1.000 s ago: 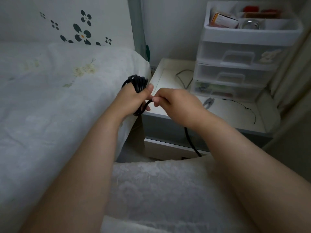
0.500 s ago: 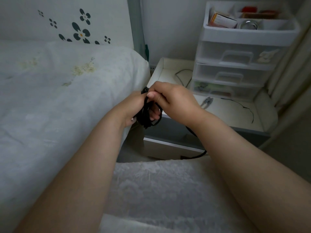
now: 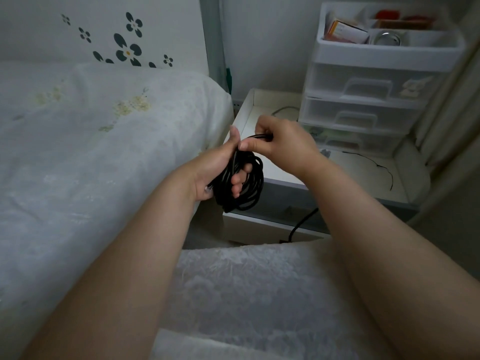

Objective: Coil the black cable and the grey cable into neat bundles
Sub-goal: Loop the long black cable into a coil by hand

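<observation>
Your left hand (image 3: 218, 170) is in the middle of the frame, and its fingers curl through a bunch of loops of the black cable (image 3: 244, 183), so it is holding the coil. The loops hang down from that hand, in front of the edge of the small white table (image 3: 363, 175). Your right hand (image 3: 283, 144) is just above and to the right of the coil, and its thumb and fingers pinch a strand of the same black cable at the top of the loops. The two hands are very close, almost touching. One loose piece of the black cable shows lower down, under your right arm, near the bottom of the table, and its end looks like it goes to the floor, but it is too dark there to be sure. A thin pale wire lies on the table top behind your right hand; it may be the grey cable (image 3: 283, 110), but only a small bit shows. The bed (image 3: 91, 152) with its white cover fills the left side of the frame. A set of clear plastic drawers (image 3: 368, 87) stands on the table at the upper right, with small boxes in its open top tray.
</observation>
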Tool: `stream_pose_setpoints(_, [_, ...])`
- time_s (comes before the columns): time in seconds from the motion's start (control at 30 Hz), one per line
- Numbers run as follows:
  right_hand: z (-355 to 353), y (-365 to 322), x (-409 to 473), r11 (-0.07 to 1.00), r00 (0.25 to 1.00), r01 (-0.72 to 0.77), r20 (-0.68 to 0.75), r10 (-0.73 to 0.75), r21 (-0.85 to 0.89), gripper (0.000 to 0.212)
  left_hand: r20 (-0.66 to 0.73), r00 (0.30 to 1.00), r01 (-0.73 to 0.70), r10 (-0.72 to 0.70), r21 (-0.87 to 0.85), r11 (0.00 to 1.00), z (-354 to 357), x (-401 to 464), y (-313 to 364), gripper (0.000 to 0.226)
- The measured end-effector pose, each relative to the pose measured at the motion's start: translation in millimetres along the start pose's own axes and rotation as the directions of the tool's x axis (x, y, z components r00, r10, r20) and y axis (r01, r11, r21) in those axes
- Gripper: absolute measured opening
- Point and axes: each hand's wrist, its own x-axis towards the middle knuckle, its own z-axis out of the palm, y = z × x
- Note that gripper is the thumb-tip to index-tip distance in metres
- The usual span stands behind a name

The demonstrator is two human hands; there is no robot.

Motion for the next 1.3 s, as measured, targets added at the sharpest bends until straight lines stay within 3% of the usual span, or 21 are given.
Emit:
stream_pose_setpoints(0.17, [-11,12,4,0.885,0.969,-0.129,0.244,0.018,0.447,0.032,0.183,0.982,-0.042,0.048,-0.039,0.998,-1,-6,-1,0.080])
stream_pose_setpoints(0.23, [-17,20,5,0.805,0.950,-0.176,0.313,-0.012,0.566,0.027,0.302,0.945,-0.114,0.123,-0.047,0.992,-3,-6,-4,0.061])
stream_pose_setpoints(0.3, [-23,29,5,0.666,0.920,-0.234,0.383,-0.084,0.708,0.024,0.386,0.905,-0.188,0.180,-0.017,0.982,-2,-7,-5,0.028])
stream_pose_setpoints(0.37, [-27,35,6,0.515,0.877,-0.292,0.440,-0.192,0.806,0.025,0.429,0.881,-0.206,0.197,-0.027,0.978,-1,-9,-5,0.023])
stream_pose_setpoints(0.43, [-30,36,5,0.446,0.855,-0.320,0.458,-0.245,0.836,0.027,0.449,0.865,-0.216,0.223,-0.067,0.974,1,-11,-3,0.022])
stream_pose_setpoints(0.57, [-25,36,5,0.602,0.909,-0.238,0.393,-0.137,0.762,0.015,0.442,0.855,-0.251,0.270,-0.102,0.963,3,-10,-3,0.062])
stream_pose_setpoints(0.63, [-21,33,6,0.656,0.932,-0.211,0.351,-0.087,0.725,0.016,0.415,0.853,-0.266,0.315,-0.173,0.948,1,-9,-4,0.063])
stream_pose_setpoints(0.73, [-19,29,7,0.663,0.947,-0.190,0.313,-0.071,0.724,0.017,0.399,0.847,-0.250,0.351,-0.284,0.926,3,-8,-4,0.060])
stream_pose_setpoints(0.93, [-13,27,8,0.672,0.963,-0.187,0.270,-0.020,0.716,0.024,0.306,0.883,-0.175,0.355,-0.488,0.855,2,-14,8,0.084])
stream_pose_setpoints(1.03, [-6,25,10,0.688,0.969,-0.174,0.246,-0.007,0.704,0.036,0.282,0.889,-0.137,0.361,-0.588,0.797,-4,-14,8,0.075])
stream_pose_setpoints(1.2, [7,15,9,0.704,0.987,-0.154,0.146,0.072,0.693,0.073,0.211,0.895,-0.184,0.394,-0.627,0.757,-2,-13,8,0.056])
stream_pose_setpoints(1.3, [11,13,10,0.697,0.985,-0.175,0.123,0.124,0.695,0.065,0.147,0.900,-0.237,0.409,-0.622,0.746,0,-11,8,0.051])
